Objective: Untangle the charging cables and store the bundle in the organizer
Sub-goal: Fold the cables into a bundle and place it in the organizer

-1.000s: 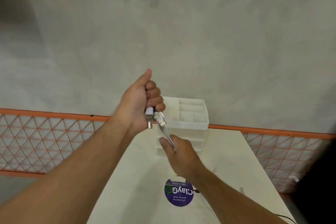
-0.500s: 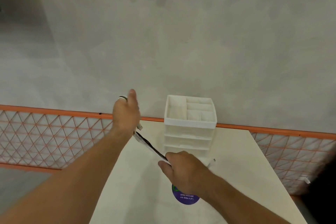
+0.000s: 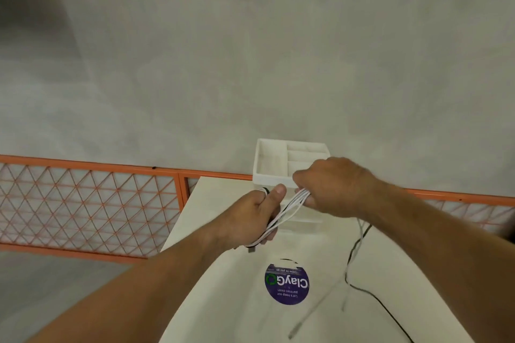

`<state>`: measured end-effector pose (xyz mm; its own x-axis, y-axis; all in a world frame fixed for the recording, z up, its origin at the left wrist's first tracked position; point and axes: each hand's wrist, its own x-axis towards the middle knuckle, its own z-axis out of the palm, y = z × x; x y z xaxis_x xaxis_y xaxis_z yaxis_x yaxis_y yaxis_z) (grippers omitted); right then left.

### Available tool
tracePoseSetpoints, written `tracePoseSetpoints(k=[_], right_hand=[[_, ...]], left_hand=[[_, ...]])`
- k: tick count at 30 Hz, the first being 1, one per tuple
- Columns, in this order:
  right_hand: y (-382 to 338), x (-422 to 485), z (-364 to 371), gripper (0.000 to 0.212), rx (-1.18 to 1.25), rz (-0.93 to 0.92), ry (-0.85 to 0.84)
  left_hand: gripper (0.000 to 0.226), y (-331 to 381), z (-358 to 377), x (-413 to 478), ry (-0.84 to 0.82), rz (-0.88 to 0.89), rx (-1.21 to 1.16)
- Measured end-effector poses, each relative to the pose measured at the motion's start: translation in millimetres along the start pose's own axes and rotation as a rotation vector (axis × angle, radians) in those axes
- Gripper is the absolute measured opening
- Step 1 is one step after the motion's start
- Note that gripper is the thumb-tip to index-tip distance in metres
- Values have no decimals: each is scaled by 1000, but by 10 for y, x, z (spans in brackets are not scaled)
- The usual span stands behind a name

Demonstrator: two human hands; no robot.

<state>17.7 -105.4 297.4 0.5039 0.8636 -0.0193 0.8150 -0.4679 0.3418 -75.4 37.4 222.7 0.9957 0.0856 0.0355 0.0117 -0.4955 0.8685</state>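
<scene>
A bundle of white and black charging cables stretches between my two hands above the table. My left hand grips the lower end of the bundle, with a loop around the finger and a plug hanging below the palm. My right hand is closed on the upper end, in front of the white organizer. Loose cable tails, one white and one black, drop from the right hand onto the table and trail toward the near right. The organizer has open top compartments and drawers, partly hidden by my hands.
The white table carries a round purple sticker near its middle. An orange mesh railing runs behind and to the left of the table. A plain grey wall fills the background.
My right hand rose from low in front of the organizer to its top edge. My left hand moved right and down. Several cable strands now run between the hands.
</scene>
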Motion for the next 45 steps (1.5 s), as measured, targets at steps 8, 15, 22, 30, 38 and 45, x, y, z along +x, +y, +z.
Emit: tracePoseSetpoints(k=[8,15,22,30,38,45], right_hand=[[204,72,-23,32,-28,-11,152],[176,108,86,38,125,25,246],[129,123,10,39,88,-87,534],[-305,124,352,34,1910,98,110],[-659,150,309,68,2237,46,23],[-503,73,545,50,1764,16,-53]], left_hand=[[56,284,65,-104,-285,-71,-308],[36,378,69,-186,-419,-181,-536],[43,413,126,-248,-511,-206,-603],[39,605,-35,-243,-505,19,-746],[38,517,-173,-169,-396,91,-827],[31,557,-359,-194,-499,91,-873]])
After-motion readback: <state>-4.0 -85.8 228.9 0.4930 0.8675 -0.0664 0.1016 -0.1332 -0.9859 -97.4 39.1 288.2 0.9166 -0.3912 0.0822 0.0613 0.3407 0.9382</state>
